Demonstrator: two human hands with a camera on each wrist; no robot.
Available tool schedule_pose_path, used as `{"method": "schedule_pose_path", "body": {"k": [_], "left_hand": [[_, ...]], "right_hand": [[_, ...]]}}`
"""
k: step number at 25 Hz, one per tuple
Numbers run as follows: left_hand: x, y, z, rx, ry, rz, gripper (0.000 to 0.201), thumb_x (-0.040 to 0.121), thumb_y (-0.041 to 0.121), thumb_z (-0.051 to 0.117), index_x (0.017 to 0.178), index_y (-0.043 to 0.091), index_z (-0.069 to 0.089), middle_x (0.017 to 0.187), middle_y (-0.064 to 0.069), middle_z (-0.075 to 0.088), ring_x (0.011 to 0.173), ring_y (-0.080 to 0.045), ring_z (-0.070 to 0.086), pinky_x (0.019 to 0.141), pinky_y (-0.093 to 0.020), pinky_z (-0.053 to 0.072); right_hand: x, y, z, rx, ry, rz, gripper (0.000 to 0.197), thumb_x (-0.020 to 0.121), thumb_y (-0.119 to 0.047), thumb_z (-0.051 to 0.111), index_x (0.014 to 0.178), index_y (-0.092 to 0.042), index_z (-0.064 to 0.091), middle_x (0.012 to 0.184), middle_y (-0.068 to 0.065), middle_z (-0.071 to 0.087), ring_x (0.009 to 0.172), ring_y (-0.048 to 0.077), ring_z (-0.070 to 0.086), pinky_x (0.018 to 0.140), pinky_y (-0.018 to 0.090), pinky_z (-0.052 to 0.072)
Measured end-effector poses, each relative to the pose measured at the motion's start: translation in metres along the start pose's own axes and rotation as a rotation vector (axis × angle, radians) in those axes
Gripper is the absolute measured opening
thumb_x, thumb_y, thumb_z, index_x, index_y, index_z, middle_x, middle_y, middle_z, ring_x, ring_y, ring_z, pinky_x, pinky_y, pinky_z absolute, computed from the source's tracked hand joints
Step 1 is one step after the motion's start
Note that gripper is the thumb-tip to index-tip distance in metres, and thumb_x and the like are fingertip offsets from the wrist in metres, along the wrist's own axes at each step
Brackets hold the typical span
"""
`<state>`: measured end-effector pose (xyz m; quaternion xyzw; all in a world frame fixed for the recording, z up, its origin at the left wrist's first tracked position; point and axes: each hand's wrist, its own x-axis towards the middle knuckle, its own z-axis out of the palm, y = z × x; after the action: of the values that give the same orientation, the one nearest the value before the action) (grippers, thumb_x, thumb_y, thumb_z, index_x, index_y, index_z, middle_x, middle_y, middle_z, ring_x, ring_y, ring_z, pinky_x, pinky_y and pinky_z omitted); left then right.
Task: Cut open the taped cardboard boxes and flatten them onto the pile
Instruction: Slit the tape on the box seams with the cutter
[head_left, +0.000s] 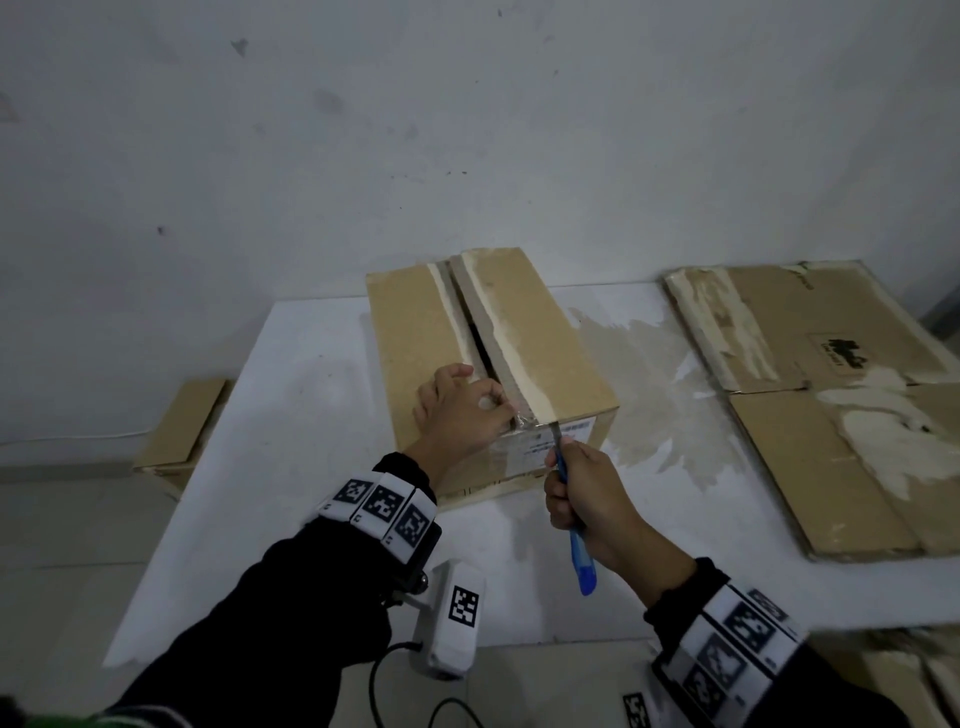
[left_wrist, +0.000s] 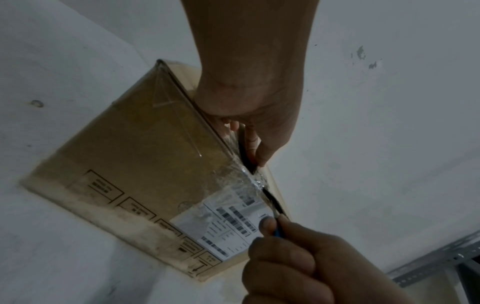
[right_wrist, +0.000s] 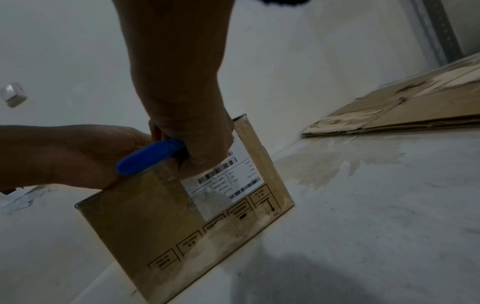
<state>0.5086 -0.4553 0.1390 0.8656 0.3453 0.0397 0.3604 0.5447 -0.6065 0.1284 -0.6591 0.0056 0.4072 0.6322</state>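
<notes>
Nearest the camera, the right hand (head_left: 587, 493) is closed in a fist around a blue utility knife (head_left: 577, 545), whose handle end sticks out below the fist while the fingers cover its middle; the short dark blade (head_left: 555, 434) reaches up to the near top edge of the cardboard box (head_left: 545, 338), and whether the tip is in the tape or only against it is hard to make out. Just to the left, the left hand (head_left: 462, 410) rests on the box top with its fingers curled at the near end of the centre seam, pinching crumpled clear tape (head_left: 522, 418) there; from the left wrist view the fingertips (left_wrist: 255, 148) sit at the dark slit between the flaps, partly hidden behind the palm. The box stands on the white table (head_left: 311, 415), its seam gaping further back, with pale torn strips along both flaps. A white shipping label (right_wrist: 233, 174) on its near face is half covered by the right fist, and its print is too blurred to read. Farther right lies the pile of flattened cardboard (head_left: 831, 405), cut off by the picture's edge. Left of the table, lower down, another box (head_left: 182, 431) is partly hidden by the tabletop. Behind everything is a stained grey wall (head_left: 467, 130).
</notes>
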Motion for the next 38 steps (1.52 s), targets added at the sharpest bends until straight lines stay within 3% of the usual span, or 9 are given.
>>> {"method": "schedule_pose_path", "body": {"k": [4, 8, 20, 25, 28, 31, 33, 36, 38], "left_hand": [[-0.003, 0.001, 0.0, 0.012, 0.004, -0.011, 0.012, 0.085, 0.039, 0.062, 0.092, 0.03, 0.062, 0.137, 0.004, 0.025, 0.129, -0.021, 0.022, 0.095, -0.024, 0.017], [-0.001, -0.001, 0.0, -0.007, 0.012, 0.0, 0.008, 0.082, 0.04, 0.064, 0.084, 0.035, 0.058, 0.133, 0.004, 0.027, 0.128, -0.019, 0.024, 0.105, -0.03, 0.022], [-0.004, 0.001, -0.001, -0.051, -0.008, 0.006, 0.01, 0.089, 0.039, 0.057, 0.089, 0.03, 0.056, 0.114, 0.004, 0.025, 0.124, -0.017, 0.022, 0.105, -0.029, 0.023], [-0.004, 0.003, -0.01, -0.235, -0.03, -0.031, 0.018, 0.093, 0.048, 0.048, 0.089, 0.032, 0.054, 0.119, 0.0, 0.031, 0.126, -0.024, 0.024, 0.106, -0.037, 0.019], [-0.005, 0.005, -0.005, -0.153, 0.011, -0.031, 0.014, 0.091, 0.048, 0.052, 0.088, 0.034, 0.055, 0.119, 0.002, 0.033, 0.123, -0.02, 0.027, 0.1, -0.031, 0.019], [-0.004, 0.005, -0.003, -0.233, 0.092, -0.052, 0.008, 0.092, 0.04, 0.052, 0.098, 0.035, 0.052, 0.121, 0.002, 0.037, 0.126, -0.021, 0.031, 0.109, -0.035, 0.022], [-0.001, 0.0, -0.004, -0.293, 0.118, -0.009, 0.03, 0.085, 0.041, 0.047, 0.113, 0.032, 0.047, 0.124, 0.002, 0.04, 0.128, -0.025, 0.033, 0.11, -0.042, 0.025], [-0.004, -0.008, 0.01, 0.218, 0.075, 0.123, 0.057, 0.091, 0.055, 0.038, 0.138, 0.023, 0.038, 0.145, 0.002, 0.032, 0.132, -0.023, 0.025, 0.106, -0.039, 0.02], [-0.01, -0.012, 0.022, 0.518, 0.121, 0.264, 0.086, 0.082, 0.078, 0.013, 0.139, 0.019, 0.038, 0.148, 0.004, 0.033, 0.131, -0.019, 0.029, 0.101, -0.041, 0.022]], "right_hand": [[-0.003, 0.0, 0.019, -0.008, -0.029, 0.053, 0.037, 0.104, -0.036, 0.027, 0.079, -0.011, 0.042, 0.046, -0.001, 0.031, 0.034, 0.01, 0.025, 0.041, 0.019, 0.02], [-0.005, -0.006, 0.026, 0.026, -0.02, 0.092, 0.041, 0.104, -0.036, 0.027, 0.074, -0.012, 0.04, 0.044, 0.0, 0.033, 0.031, 0.01, 0.028, 0.038, 0.017, 0.023], [-0.015, -0.016, 0.033, -0.228, 0.006, 0.103, 0.037, 0.103, -0.021, 0.024, 0.069, -0.014, 0.037, 0.052, 0.004, 0.032, 0.038, 0.012, 0.028, 0.038, 0.015, 0.021], [-0.014, -0.025, 0.025, -0.2, -0.061, 0.105, 0.035, 0.101, -0.02, 0.025, 0.068, -0.015, 0.036, 0.049, 0.001, 0.03, 0.033, 0.009, 0.025, 0.039, 0.016, 0.018], [-0.014, -0.031, 0.021, -0.263, -0.16, 0.096, 0.035, 0.102, -0.027, 0.027, 0.071, -0.015, 0.039, 0.05, 0.0, 0.032, 0.034, 0.009, 0.027, 0.04, 0.017, 0.018], [-0.017, -0.027, 0.008, -0.378, -0.224, 0.066, 0.035, 0.1, -0.03, 0.03, 0.07, -0.015, 0.041, 0.048, 0.001, 0.034, 0.034, 0.011, 0.027, 0.04, 0.016, 0.019], [-0.016, -0.03, -0.004, -0.392, -0.193, -0.003, 0.036, 0.1, -0.03, 0.032, 0.07, -0.014, 0.043, 0.047, 0.002, 0.035, 0.034, 0.013, 0.027, 0.039, 0.018, 0.02], [-0.001, -0.034, -0.026, -0.362, 0.03, -0.184, 0.037, 0.101, -0.028, 0.034, 0.07, -0.012, 0.045, 0.049, 0.001, 0.04, 0.037, 0.012, 0.033, 0.04, 0.021, 0.025], [0.018, -0.031, -0.045, -0.424, 0.247, -0.288, 0.041, 0.101, -0.033, 0.034, 0.071, -0.01, 0.049, 0.058, 0.002, 0.048, 0.048, 0.014, 0.043, 0.049, 0.025, 0.032]]}}
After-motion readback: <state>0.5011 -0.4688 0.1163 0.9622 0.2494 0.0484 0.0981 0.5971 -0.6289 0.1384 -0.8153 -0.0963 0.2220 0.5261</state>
